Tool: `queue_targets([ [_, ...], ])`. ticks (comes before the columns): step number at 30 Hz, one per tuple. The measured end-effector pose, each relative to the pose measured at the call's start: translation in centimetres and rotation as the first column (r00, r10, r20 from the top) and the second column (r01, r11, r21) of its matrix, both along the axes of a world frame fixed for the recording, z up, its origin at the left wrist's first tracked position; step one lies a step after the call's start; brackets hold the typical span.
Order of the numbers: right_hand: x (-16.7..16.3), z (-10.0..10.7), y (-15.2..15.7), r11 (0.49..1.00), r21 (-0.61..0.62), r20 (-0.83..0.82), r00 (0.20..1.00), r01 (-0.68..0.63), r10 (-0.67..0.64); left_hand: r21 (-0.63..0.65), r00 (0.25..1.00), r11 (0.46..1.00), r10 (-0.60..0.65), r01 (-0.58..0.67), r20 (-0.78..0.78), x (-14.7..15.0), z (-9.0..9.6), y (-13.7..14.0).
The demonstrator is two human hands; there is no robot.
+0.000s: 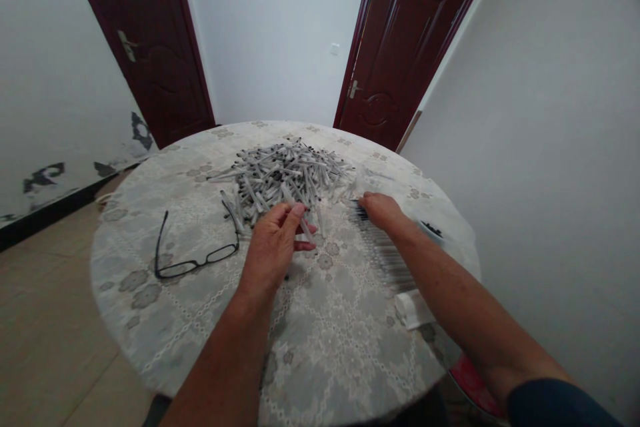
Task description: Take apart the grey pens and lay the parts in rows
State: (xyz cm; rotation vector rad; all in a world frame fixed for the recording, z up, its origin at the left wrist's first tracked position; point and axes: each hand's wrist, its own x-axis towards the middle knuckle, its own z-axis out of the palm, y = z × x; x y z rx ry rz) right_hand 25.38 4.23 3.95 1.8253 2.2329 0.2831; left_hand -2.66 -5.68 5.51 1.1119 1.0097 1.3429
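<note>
My left hand (pixel 274 235) is in front of the pile, thumb and fingers closed on a slim translucent plastic tube (pixel 307 229), which looks like a pen barrel. Behind it a heap of similar whitish tubes with dark ends (pixel 280 170) covers the back middle of the table. To the right, my right hand (pixel 381 209) has its fingers pinched together at the far end of a row of thin clear rods (pixel 387 257) with dark tips, which look like pen refills. Whatever lies between those fingertips is too small to make out.
Black-framed glasses (pixel 197 263) lie unfolded on the left of the round table with its patterned cloth (pixel 330 347). A small bowl of black pieces (pixel 431 230) stands beyond my right forearm. A white object (pixel 413 309) lies below the rods.
</note>
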Motion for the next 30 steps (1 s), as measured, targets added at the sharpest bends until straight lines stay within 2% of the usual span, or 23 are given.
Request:
queue_targets([
  [5, 0.4, -0.4, -0.2, 1.0, 0.013, -0.027, 0.999, 0.022, -0.021, -0.002, 0.995, 0.997, -0.077, 0.078, -0.065, 0.0, -0.1, 0.1],
  [9, 0.5, 0.2, -1.5, 0.997, 0.058, -0.067, 0.996, 0.055, -0.051, 0.016, 0.982, 0.991, -0.127, 0.131, -0.14, 0.0, -0.4, 0.2],
  [11, 0.0, 0.8, -3.1, 0.99, 0.132, -0.183, 0.983, 0.057, -0.032, 0.026, 0.972, 0.988, -0.146, 0.153, -0.182, 0.2, -0.6, 0.2],
  [12, -0.5, 1.0, -4.1, 0.982, 0.18, -0.295, 0.956, 0.049, 0.007, 0.023, 0.969, 0.986, -0.158, 0.165, -0.192, 0.3, -0.7, 0.1],
  [13, -1.1, 1.2, -5.3, 0.972, 0.229, -0.441, 0.895, 0.042, 0.065, 0.019, 0.965, 0.983, -0.174, 0.182, -0.197, 0.4, -0.8, 0.1],
  [14, -1.8, 1.2, -6.5, 0.966, 0.258, -0.593, 0.794, 0.026, 0.137, 0.016, 0.96, 0.979, -0.196, 0.203, -0.2, 0.5, -1.0, 0.0],
  [15, -2.7, 1.3, -7.9, 0.966, 0.257, -0.731, 0.66, 0.033, 0.172, 0.016, 0.953, 0.973, -0.22, 0.229, -0.209, 0.6, -1.1, -0.1],
  [17, -4.5, 1.0, -10.5, 0.994, 0.1, -0.939, 0.335, 0.049, 0.078, 0.019, 0.929, 0.956, -0.28, 0.293, -0.243, 0.9, -1.4, -0.2],
  [19, -6.2, 0.3, -12.7, 0.998, -0.022, -0.999, 0.029, 0.065, -0.024, 0.008, 0.897, 0.934, -0.339, 0.356, -0.284, 1.0, -1.4, -0.4],
  [21, -7.6, -0.6, -14.2, 0.995, -0.058, -0.989, -0.137, 0.075, -0.048, -0.011, 0.857, 0.908, -0.399, 0.418, -0.326, 1.0, -1.2, -0.6],
  [23, -8.6, -1.5, -15.3, 0.996, -0.065, -0.972, -0.228, 0.059, -0.05, -0.016, 0.799, 0.871, -0.456, 0.49, -0.392, 1.0, -0.8, -0.8],
  [26, -9.3, -2.3, -16.5, 0.997, -0.069, -0.953, -0.299, 0.039, -0.054, 0.012, 0.715, 0.827, -0.478, 0.562, -0.51, 0.9, -0.3, -1.1],
  [28, -8.9, -2.2, -17.3, 0.997, -0.057, -0.96, -0.277, 0.06, -0.038, 0.031, 0.695, 0.813, -0.475, 0.581, -0.54, 0.8, -0.1, -1.1],
  [29, -8.3, -1.9, -17.6, 0.996, -0.031, -0.974, -0.227, 0.081, -0.012, 0.036, 0.697, 0.813, -0.475, 0.581, -0.537, 0.8, -0.1, -1.0],
  [30, -7.5, -1.6, -17.9, 0.994, 0.016, -0.989, -0.144, 0.109, 0.032, 0.038, 0.71, 0.819, -0.472, 0.573, -0.522, 0.8, -0.2, -1.0],
])
